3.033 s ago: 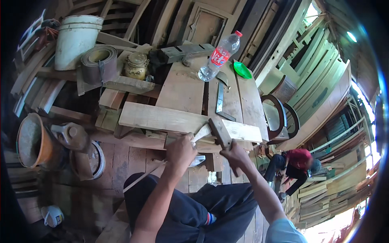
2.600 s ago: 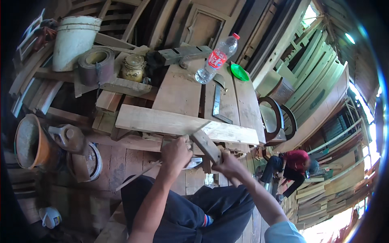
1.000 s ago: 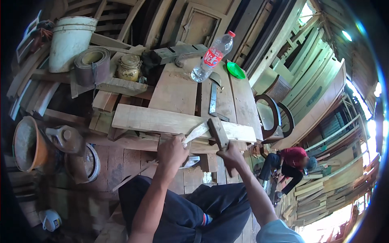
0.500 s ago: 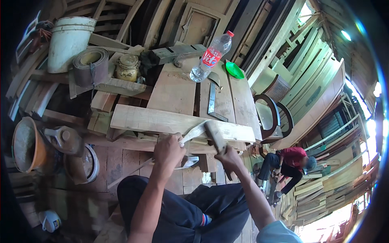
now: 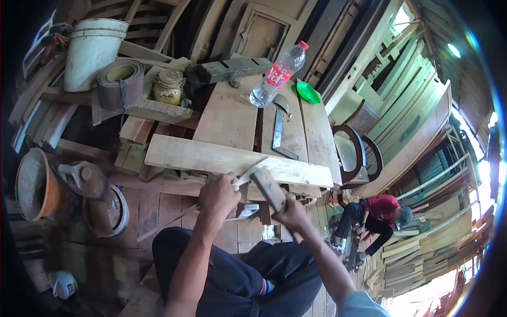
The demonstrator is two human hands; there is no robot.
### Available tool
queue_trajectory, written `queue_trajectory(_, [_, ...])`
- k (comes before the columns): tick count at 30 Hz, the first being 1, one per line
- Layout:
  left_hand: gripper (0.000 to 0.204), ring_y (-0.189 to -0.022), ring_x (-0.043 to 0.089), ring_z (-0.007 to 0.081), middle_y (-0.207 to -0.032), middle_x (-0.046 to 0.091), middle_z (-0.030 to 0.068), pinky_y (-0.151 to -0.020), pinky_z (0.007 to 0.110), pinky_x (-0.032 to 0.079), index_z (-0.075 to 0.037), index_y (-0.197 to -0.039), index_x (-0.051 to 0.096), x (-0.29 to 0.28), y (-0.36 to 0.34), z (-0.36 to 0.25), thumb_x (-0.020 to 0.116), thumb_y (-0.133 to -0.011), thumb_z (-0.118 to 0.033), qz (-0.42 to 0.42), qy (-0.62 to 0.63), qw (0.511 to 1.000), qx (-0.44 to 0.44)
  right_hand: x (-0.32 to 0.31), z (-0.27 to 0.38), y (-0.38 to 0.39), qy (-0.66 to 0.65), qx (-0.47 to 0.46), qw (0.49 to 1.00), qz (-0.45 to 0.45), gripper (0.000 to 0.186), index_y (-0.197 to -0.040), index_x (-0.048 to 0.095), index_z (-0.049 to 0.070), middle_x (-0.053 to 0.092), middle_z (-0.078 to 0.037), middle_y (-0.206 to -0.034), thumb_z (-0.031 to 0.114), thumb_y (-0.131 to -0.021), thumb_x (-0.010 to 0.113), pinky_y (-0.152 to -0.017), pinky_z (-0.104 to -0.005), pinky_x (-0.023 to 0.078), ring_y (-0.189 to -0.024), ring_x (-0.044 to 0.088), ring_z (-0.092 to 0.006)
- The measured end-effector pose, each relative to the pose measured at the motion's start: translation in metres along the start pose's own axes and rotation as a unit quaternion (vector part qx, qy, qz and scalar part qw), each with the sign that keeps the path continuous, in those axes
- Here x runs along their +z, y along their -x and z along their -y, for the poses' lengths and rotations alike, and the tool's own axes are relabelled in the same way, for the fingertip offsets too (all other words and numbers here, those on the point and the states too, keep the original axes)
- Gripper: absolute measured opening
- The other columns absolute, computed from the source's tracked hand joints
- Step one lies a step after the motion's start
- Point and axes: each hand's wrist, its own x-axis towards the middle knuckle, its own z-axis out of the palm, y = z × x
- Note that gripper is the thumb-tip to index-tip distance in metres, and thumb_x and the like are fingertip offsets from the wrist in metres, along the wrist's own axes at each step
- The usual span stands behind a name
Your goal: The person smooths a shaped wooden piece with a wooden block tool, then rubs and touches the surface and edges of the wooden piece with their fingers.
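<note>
My left hand (image 5: 219, 198) is closed round a tool above my lap, just in front of the board. A pale, curved part (image 5: 252, 173) of it sticks out past the thumb toward the board. Below the fingers shows a shiny, pale flat part (image 5: 247, 211); the fingers hide the rest, so its kind is unclear. My right hand (image 5: 290, 214) grips a wooden block (image 5: 269, 190), tilted up to the left, its upper end close to the curved part. Whether they touch I cannot tell. Behind both hands a long pale board (image 5: 211, 156) lies across the bench front.
On the bench (image 5: 224, 119) stand a plastic bottle (image 5: 277, 76), a try square (image 5: 277, 132) and a green dish (image 5: 307, 92). A jar (image 5: 168, 87), an abrasive roll (image 5: 120, 84) and a white bucket (image 5: 95, 55) are left. Another person (image 5: 377, 211) crouches at right.
My right hand has brought the wooden block left and slightly down, nearer my left hand, and its tilt has changed. My left hand has hardly moved.
</note>
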Motion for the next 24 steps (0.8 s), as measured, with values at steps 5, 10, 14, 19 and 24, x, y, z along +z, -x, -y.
queue_trajectory(5, [0.017,-0.084,0.067,0.0371,-0.086,0.069,0.0171,-0.073,0.046,0.051,-0.010,-0.096,0.067,0.007,0.000,0.001,0.062,-0.080,-0.016,-0.010,0.007,1.000,-0.005,-0.008,0.021,-0.001,-0.104,0.040,0.994,-0.019,0.066,-0.117,0.053,-0.009,0.069,-0.026,-0.094,0.031,-0.070,0.076,-0.075,-0.0412,0.054,-0.085,0.069,-0.0380])
queue_trajectory(10, [0.019,-0.086,0.066,0.0373,-0.088,0.069,0.0174,-0.075,0.046,0.051,-0.010,-0.096,0.067,-0.005,0.002,-0.004,0.060,-0.078,-0.012,0.032,0.005,0.999,-0.019,-0.012,-0.001,-0.016,-0.046,0.024,0.999,-0.016,0.049,-0.106,0.059,-0.008,0.068,-0.025,-0.081,0.028,-0.075,0.069,-0.071,-0.0422,0.053,-0.080,0.069,-0.0348])
queue_trajectory(14, [0.016,-0.087,0.066,0.0364,-0.089,0.069,0.0169,-0.075,0.046,0.051,-0.010,-0.094,0.067,0.002,0.001,0.001,0.061,-0.079,-0.014,-0.007,0.004,1.000,0.004,-0.010,0.014,-0.001,-0.079,0.003,0.997,-0.016,0.056,-0.118,0.054,-0.004,0.067,-0.028,-0.092,0.031,-0.077,0.070,-0.070,-0.0431,0.053,-0.084,0.069,-0.0378])
queue_trajectory(19, [0.017,-0.085,0.066,0.0364,-0.087,0.069,0.0170,-0.074,0.047,0.051,-0.010,-0.094,0.067,-0.002,0.001,0.001,0.061,-0.078,-0.013,0.012,0.007,1.000,-0.015,-0.031,0.019,-0.022,-0.028,0.111,0.993,0.038,0.056,-0.115,0.058,-0.006,0.066,-0.029,-0.098,0.030,-0.074,0.070,-0.081,-0.0435,0.051,-0.095,0.066,-0.0387])
queue_trajectory(24, [0.019,-0.086,0.066,0.0363,-0.088,0.069,0.0161,-0.077,0.047,0.051,-0.009,-0.096,0.066,0.003,-0.003,-0.001,0.062,-0.078,-0.012,0.017,0.007,1.000,-0.003,0.002,0.002,0.002,0.055,-0.170,0.984,0.017,0.057,-0.116,0.056,-0.007,0.067,-0.028,-0.096,0.030,-0.075,0.069,-0.081,-0.0418,0.052,-0.093,0.067,-0.0361])
